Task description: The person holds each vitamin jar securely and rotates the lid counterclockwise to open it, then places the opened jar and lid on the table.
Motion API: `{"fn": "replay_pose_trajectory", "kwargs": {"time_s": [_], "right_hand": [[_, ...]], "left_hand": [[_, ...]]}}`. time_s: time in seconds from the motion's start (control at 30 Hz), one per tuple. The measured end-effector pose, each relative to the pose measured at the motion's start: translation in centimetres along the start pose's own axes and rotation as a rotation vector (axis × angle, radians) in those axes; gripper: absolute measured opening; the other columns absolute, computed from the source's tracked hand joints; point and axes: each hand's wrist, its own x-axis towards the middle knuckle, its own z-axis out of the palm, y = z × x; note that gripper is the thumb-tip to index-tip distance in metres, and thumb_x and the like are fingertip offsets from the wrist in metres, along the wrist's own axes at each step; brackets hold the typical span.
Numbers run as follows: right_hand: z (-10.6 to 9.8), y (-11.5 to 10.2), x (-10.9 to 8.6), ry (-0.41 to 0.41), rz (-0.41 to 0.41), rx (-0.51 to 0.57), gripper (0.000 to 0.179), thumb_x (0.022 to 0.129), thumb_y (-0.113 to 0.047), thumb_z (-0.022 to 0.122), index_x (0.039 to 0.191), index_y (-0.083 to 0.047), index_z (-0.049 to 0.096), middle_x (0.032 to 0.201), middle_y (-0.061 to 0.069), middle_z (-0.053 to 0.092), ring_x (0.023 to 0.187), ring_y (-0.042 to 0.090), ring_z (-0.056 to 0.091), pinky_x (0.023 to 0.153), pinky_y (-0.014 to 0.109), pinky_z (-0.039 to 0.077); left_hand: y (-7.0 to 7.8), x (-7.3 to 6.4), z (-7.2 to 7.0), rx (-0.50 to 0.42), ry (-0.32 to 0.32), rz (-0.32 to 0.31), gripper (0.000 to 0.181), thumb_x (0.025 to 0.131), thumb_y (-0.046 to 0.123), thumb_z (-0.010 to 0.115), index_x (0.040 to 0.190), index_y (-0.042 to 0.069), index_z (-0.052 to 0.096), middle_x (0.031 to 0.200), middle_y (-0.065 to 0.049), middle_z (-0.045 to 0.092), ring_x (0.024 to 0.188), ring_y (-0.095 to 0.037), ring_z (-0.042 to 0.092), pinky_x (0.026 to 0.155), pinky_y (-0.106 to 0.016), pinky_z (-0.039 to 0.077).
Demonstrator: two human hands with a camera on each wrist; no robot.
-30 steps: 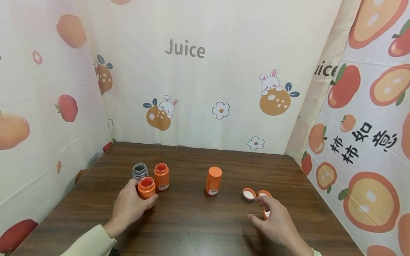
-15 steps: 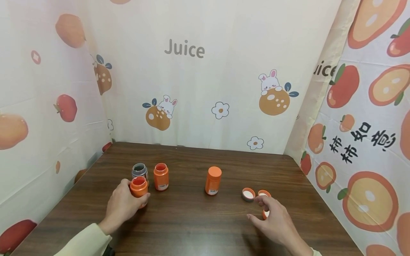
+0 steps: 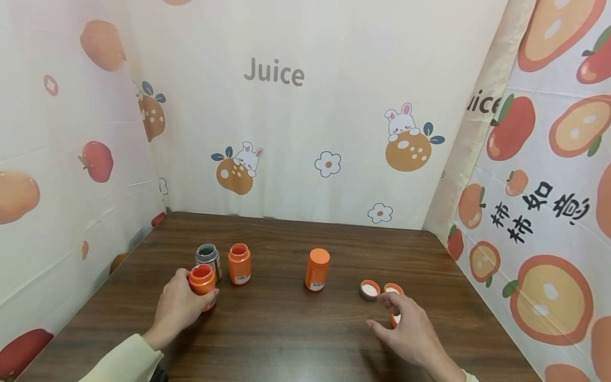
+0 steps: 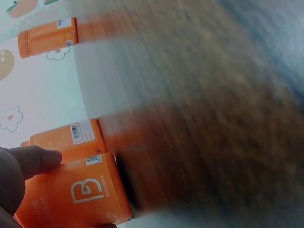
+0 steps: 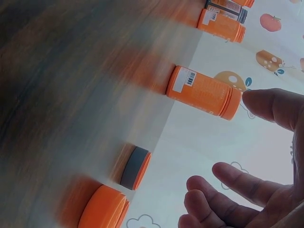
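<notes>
My left hand (image 3: 175,303) grips an uncapped orange bottle (image 3: 202,281), its thumb lying along the near side. The bottle stands upright at the table surface; whether its base touches cannot be told. Just behind it is an uncapped grey bottle (image 3: 208,257), partly hidden, and to its right another uncapped orange bottle (image 3: 239,268). In the left wrist view, the held bottle (image 4: 71,199) shows a white logo. Over the table's right side, my right hand (image 3: 411,330) hovers with loosely bent fingers and nothing between them. Beside it lie a grey-sided cap (image 3: 369,291) and two orange caps (image 3: 393,288), one largely covered.
A capped orange bottle (image 3: 317,273) stands alone near the middle of the dark wood table (image 3: 281,329). Fruit-printed curtains (image 3: 305,132) rise at the back and both sides.
My left hand has carried the orange bottle a little to the left, to in front of the grey bottle. The right hand stays where it was.
</notes>
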Motion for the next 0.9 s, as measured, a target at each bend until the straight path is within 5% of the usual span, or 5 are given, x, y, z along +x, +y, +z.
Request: {"fn": "replay_pose_trajectory", "kwargs": {"time_s": [0.53, 0.9], "right_hand": [[0.2, -0.2, 0.0, -0.04, 0.025, 0.015, 0.051, 0.074, -0.039, 0.092, 0.115, -0.019, 0.07, 0.105, 0.0, 0.068, 0.097, 0.019, 0.062, 0.081, 0.041, 0.051], [0.7, -0.2, -0.1, -0.012, -0.003, 0.021, 0.051, 0.073, -0.036, 0.093, 0.116, -0.02, 0.07, 0.106, -0.002, 0.069, 0.099, 0.02, 0.064, 0.084, 0.042, 0.052]], "left_hand": [[0.3, -0.1, -0.2, 0.025, 0.046, 0.017, 0.094, 0.074, 0.043, 0.091, 0.133, -0.009, 0.039, 0.123, -0.031, 0.051, 0.109, -0.046, 0.057, 0.086, -0.063, 0.052], [2.3, -0.7, 0.2, 0.072, 0.188, 0.158, 0.096, 0.073, 0.035, 0.092, 0.14, -0.008, 0.038, 0.133, -0.029, 0.043, 0.119, -0.045, 0.044, 0.088, -0.065, 0.051]]}}
